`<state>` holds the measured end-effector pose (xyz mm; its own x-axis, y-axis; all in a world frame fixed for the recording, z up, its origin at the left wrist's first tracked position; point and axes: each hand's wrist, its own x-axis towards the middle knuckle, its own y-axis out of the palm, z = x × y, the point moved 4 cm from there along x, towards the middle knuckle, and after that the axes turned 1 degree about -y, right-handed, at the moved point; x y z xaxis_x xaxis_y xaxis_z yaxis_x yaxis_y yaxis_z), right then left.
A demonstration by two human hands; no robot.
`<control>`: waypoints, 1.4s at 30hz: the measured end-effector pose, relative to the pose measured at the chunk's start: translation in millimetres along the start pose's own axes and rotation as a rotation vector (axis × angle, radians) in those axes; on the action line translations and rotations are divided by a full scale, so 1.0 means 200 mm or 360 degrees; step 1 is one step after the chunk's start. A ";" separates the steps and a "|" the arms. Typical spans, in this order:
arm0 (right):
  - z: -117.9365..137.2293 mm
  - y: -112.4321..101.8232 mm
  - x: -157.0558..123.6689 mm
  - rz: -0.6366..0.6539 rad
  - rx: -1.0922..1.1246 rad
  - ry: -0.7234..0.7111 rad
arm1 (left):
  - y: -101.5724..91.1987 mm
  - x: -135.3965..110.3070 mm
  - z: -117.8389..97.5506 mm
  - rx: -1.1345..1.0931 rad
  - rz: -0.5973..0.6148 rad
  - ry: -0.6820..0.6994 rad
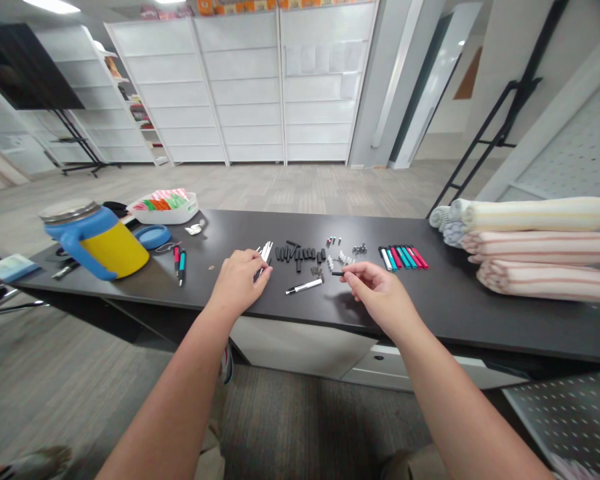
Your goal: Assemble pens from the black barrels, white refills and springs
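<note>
My left hand [239, 279] rests on the dark table [480, 313], its fingers curled over a small bunch of white pen tubes [267, 251]. My right hand [373, 285] hovers just above the table and pinches a short black pen part [338, 273] between thumb and forefinger. A white pen with a black end [304, 287] lies between the two hands. Behind it sit a row of black caps [300, 254] and small grey springs and tips [347, 253]. Coloured pen barrels [403, 257] lie in a row to the right.
A yellow and blue jug [97, 241] lies on the table's left end, beside a blue lid [152, 236], two pens [179, 261] and a white tray [166, 207] of coloured items. Rolled towels [535, 243] are stacked at the right. White shelving stands behind.
</note>
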<state>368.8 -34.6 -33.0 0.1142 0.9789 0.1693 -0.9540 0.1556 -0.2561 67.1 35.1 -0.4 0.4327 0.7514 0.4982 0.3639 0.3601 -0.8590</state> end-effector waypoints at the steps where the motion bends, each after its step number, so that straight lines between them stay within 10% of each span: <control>1: 0.00 0.00 0.00 0.0003 -0.0007 -0.0002 | -0.01 0.00 -0.01 -0.0017 0.0011 0.0025; 13: 0.06 0.04 -0.03 0.0149 0.0099 -0.0049 | -0.01 -0.01 -0.33 -0.0664 -0.0133 0.0218; 18: 0.09 0.06 -0.06 0.0380 0.0200 -0.0052 | 0.04 -0.04 -0.51 -0.1149 -0.0031 -0.0102; 33: 0.10 0.07 -0.07 0.0416 0.0132 -0.0071 | 0.15 -0.02 -0.60 -0.2585 0.0061 -0.0884; 42: 0.12 0.06 -0.08 0.0356 0.0028 -0.0083 | 0.16 -0.01 -0.62 -0.2402 0.0032 -0.0907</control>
<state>349.5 -51.8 -16.5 -0.1146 0.9805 0.1596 -0.9588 -0.0671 -0.2762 179.6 -23.4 -14.9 0.2254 0.9704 0.0864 0.9501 -0.2386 0.2009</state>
